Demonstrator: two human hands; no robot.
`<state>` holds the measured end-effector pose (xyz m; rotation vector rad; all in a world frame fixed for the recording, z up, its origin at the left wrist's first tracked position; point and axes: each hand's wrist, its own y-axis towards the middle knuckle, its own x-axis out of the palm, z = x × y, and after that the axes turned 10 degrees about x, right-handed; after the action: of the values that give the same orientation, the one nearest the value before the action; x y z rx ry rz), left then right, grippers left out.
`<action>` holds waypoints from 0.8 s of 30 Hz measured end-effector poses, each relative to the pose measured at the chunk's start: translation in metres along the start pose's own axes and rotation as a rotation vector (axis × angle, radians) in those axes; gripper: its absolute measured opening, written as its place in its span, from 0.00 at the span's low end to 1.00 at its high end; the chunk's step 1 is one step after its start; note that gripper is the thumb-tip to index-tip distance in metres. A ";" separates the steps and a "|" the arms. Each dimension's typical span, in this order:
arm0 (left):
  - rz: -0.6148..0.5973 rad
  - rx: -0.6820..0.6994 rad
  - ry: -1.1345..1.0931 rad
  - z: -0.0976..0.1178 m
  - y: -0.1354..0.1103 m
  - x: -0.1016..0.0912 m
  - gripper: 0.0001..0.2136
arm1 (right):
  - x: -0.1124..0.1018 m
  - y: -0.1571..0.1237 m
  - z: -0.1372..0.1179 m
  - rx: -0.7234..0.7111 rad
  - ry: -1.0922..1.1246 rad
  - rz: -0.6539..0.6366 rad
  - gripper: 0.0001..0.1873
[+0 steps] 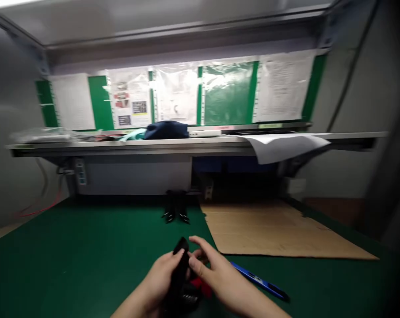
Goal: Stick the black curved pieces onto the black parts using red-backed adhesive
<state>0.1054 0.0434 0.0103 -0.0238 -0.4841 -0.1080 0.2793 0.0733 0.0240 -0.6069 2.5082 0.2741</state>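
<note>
My left hand (161, 276) and my right hand (216, 274) meet low in the middle of the view, over the green mat (87, 251). Both are closed on a small black object (181, 269), which stands upright between them. My left fingers wrap its left side. My right thumb and fingers pinch its upper right edge. Something red (204, 287) shows just under my right hand. The view is blurred, so I cannot make out what the black object is.
A blue pen-like tool (261, 282) lies on the mat right of my hands. A cardboard sheet (272, 229) covers the mat's right part. Small black pieces (176, 212) sit at the back. A shelf (153, 145) above holds a dark cloth (166, 130) and an overhanging paper (282, 148).
</note>
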 end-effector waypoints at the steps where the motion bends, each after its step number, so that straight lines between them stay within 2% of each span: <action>1: 0.016 -0.033 0.016 0.000 0.003 -0.002 0.20 | -0.017 0.002 0.011 0.052 -0.168 0.072 0.19; 3: 0.082 -0.088 0.004 0.002 0.004 -0.005 0.18 | -0.046 0.003 0.038 0.162 -0.404 0.195 0.11; 4: 0.122 -0.115 -0.020 0.003 0.003 -0.006 0.17 | -0.057 0.001 0.052 0.206 -0.455 0.209 0.10; 6: 0.159 -0.158 -0.071 0.004 -0.001 -0.008 0.18 | -0.073 -0.002 0.076 0.265 -0.481 0.177 0.11; 9: 0.076 -0.157 -0.074 -0.003 -0.003 -0.013 0.22 | -0.083 -0.006 0.091 0.263 -0.438 0.119 0.06; 10: 0.040 -0.141 -0.053 -0.007 -0.003 -0.015 0.24 | -0.083 -0.006 0.091 0.239 -0.403 0.113 0.06; 14: -0.041 -0.158 0.033 -0.022 -0.002 -0.019 0.34 | -0.074 -0.006 0.076 0.146 -0.238 0.100 0.16; 17: -0.103 -0.209 0.049 -0.025 -0.006 -0.016 0.38 | -0.057 -0.013 0.057 0.071 -0.146 0.088 0.11; 20: -0.149 -0.251 0.097 -0.025 -0.011 -0.011 0.35 | -0.041 -0.022 0.040 -0.070 -0.134 -0.017 0.07; 22: -0.178 -0.252 0.164 -0.026 -0.012 -0.007 0.31 | -0.034 -0.025 0.032 -0.210 -0.199 -0.038 0.13; 24: -0.219 -0.227 0.236 -0.029 -0.013 -0.006 0.29 | -0.030 -0.026 0.027 -0.316 -0.327 0.014 0.20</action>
<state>0.1126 0.0298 -0.0180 -0.1791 -0.2349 -0.3762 0.3270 0.0699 0.0159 -0.6108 2.1695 0.7238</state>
